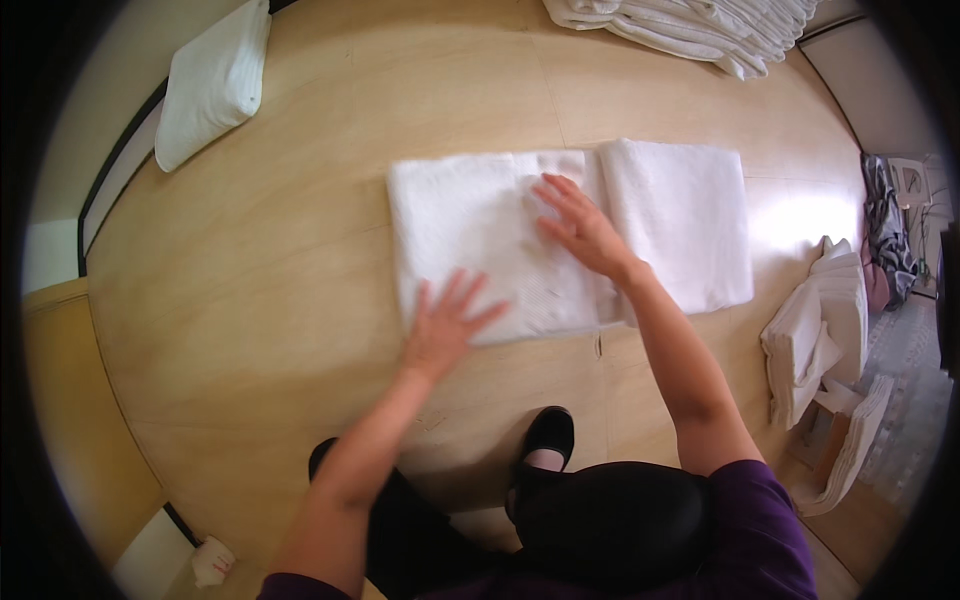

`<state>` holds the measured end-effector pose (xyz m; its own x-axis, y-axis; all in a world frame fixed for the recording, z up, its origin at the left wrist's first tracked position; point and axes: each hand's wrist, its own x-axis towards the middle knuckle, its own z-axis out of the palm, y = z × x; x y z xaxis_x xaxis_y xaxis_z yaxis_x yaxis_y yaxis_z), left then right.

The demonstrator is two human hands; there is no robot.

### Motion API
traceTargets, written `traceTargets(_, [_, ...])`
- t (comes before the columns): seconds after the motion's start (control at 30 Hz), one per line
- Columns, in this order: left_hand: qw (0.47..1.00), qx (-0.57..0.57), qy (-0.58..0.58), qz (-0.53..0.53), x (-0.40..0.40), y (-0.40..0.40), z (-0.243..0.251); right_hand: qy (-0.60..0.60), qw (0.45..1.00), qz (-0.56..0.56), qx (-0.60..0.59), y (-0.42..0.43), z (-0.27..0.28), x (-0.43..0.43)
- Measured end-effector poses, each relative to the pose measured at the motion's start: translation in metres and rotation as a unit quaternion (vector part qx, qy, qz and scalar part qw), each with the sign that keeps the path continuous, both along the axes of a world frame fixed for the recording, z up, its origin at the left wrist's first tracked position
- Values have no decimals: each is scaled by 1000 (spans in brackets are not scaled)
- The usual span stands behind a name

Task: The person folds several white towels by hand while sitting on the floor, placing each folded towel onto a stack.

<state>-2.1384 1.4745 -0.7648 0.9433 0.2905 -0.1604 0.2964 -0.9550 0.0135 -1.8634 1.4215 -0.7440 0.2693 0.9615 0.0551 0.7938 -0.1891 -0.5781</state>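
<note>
A white towel (480,202) lies spread flat on the pale wooden floor (285,247) in front of me, its right part folded over into a thicker panel (679,225). A woven band crosses the towel near the middle. My left hand (448,326), blurred, is over the towel's near left corner with its fingers spread. Over the middle, just left of the folded panel, is my right hand (577,225), fingers apart and holding nothing. Whether either palm presses on the cloth I cannot tell.
Stacked white towels (697,30) lie at the far side. A folded white cloth (214,86) rests by the left wall. More folded towels (802,337) stand at the right, near a dark crumpled bag (889,225). My black shoe (551,435) is close to the towel's near edge.
</note>
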Motion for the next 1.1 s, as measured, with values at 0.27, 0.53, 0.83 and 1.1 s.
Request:
traceTargets(0.27, [803,-284,-214,477,-10,115,31,28,965,-216,-145,-111,45,129])
traceTargets(0.53, [583,-635,-159,481,18,47,3,212,937,-170,-220,-127,26,111])
traceTargets(0.83, [611,-578,-221,494,13,11,-8,300,908,-241,-169,-167,18,109])
traceTargets(1.1, [826,-360,-79,427,11,40,42,353,793,-495,25,-204,-18,61])
